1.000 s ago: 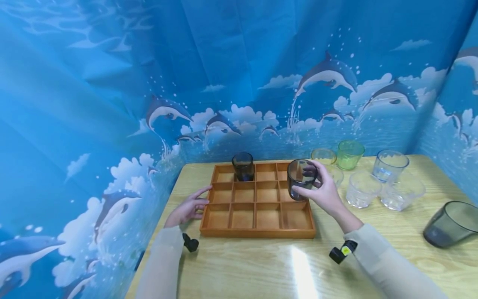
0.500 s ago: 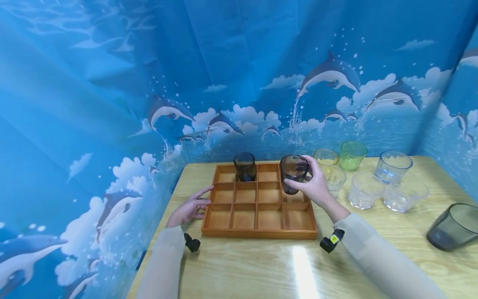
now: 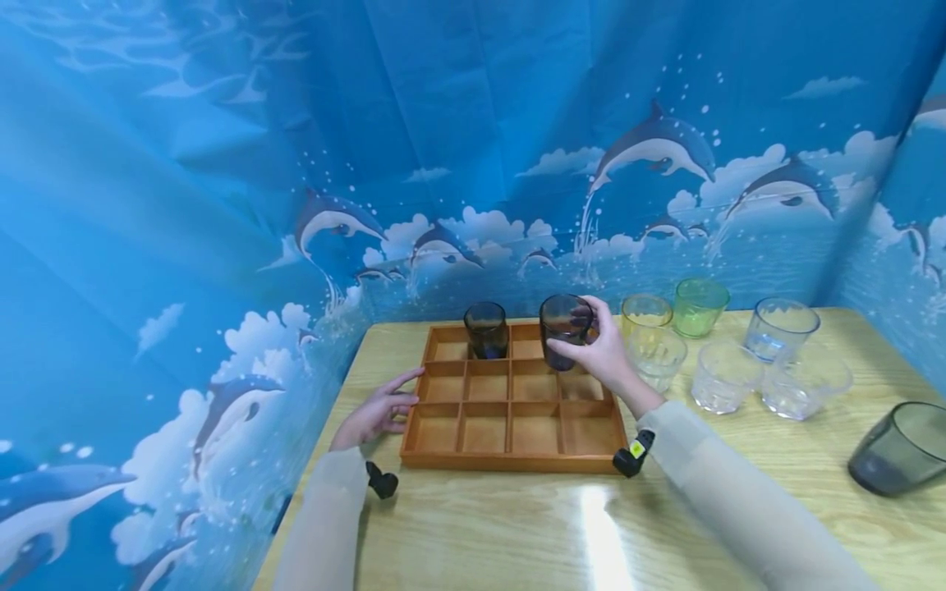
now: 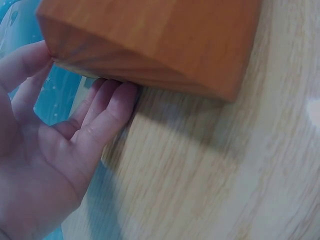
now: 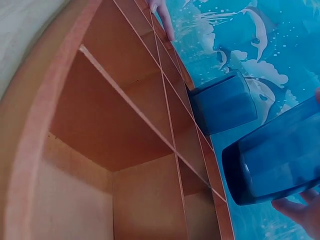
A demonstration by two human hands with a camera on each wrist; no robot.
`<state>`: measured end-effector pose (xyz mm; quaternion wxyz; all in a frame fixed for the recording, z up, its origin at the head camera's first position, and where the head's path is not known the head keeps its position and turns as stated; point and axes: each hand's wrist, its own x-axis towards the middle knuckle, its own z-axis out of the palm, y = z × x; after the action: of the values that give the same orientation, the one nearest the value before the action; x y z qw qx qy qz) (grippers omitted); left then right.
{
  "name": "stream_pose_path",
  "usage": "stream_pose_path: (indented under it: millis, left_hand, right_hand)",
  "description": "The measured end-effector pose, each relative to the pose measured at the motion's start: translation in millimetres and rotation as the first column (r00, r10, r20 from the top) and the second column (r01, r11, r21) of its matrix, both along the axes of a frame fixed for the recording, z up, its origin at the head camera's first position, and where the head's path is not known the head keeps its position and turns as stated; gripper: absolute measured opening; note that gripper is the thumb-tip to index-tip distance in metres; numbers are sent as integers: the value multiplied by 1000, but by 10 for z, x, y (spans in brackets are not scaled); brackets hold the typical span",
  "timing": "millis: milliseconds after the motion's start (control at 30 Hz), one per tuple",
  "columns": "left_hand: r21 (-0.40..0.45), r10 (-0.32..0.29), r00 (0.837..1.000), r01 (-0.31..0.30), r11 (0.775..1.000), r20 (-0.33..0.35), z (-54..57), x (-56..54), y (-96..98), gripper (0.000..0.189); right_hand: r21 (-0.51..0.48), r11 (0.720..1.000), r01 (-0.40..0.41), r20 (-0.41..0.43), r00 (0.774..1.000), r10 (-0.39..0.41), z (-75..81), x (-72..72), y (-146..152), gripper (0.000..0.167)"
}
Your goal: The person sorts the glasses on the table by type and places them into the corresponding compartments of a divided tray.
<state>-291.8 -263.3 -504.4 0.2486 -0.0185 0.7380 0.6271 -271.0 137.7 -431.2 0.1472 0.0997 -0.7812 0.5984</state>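
My right hand (image 3: 600,348) grips a smoky dark drinking glass (image 3: 560,328) by its sides, thumb toward me. The glass is upright above the back right part of a wooden compartment tray (image 3: 510,462); in the right wrist view this glass (image 5: 280,155) looks bluish, its base over the dividers. Another dark glass (image 3: 485,330) stands in the back row, second compartment from the left. At the tray's left side is my left hand (image 3: 375,417), fingers spread loosely. The left wrist view shows fingertips of that hand (image 4: 55,150) against the tray's side (image 4: 145,55).
Right of the tray stand a yellow glass (image 3: 645,316), a green glass (image 3: 698,308), a bluish glass (image 3: 779,328) and several clear glasses (image 3: 723,377). A third dark glass (image 3: 897,450) is at the far right. A dolphin-print curtain (image 3: 473,164) hangs behind the table (image 3: 480,533).
My right hand has carried the dark glass leftward and toward the back of the tray. The left hand stays at the tray's left side. The view has shifted slightly.
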Motion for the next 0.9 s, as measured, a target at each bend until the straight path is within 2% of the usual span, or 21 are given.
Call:
stream_pose_path:
  millis: [300,567,900]
  left_hand:
    - [-4,-8,1000,8,1000,1,-2,1,1,51]
    - [-3,-32,999,32,999,-6,-21,7,-38,52]
    - [13,-34,999,35,999,-6,-7,11,-10,52]
  right_hand:
    - [-1,1000,5,17,1000,-5,-10,-145,-127,84]
    - [-32,999,9,58,998,-7,-86,-276,-234,85]
    - [-40,998,38,48,998,-37,-140,-467,-295,87]
